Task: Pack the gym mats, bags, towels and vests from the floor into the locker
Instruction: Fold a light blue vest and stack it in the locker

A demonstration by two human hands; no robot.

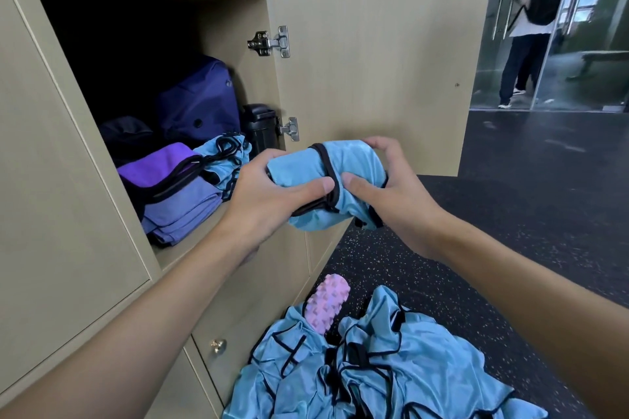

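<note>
Bundling is looking nearly done: your left hand [272, 194] and right hand [388, 187] are both clasping a rolled blue vest [350, 160], thumbs pressing on top, holding it in mid-air between them. Its long axis is running hand to hand, roughly level, the left end pointing toward the locker [68, 180] opening beside your left hand. Squeeze both ends so the black trim is not springing loose, then lead left-end first, aiming beside the blue bundle [226, 160] and purple towels [177, 201]. More vests [391, 367] are lying heaped below your hands.

Head-worn camera looks forward-down, seemingly close to the locker [231, 44].
</note>
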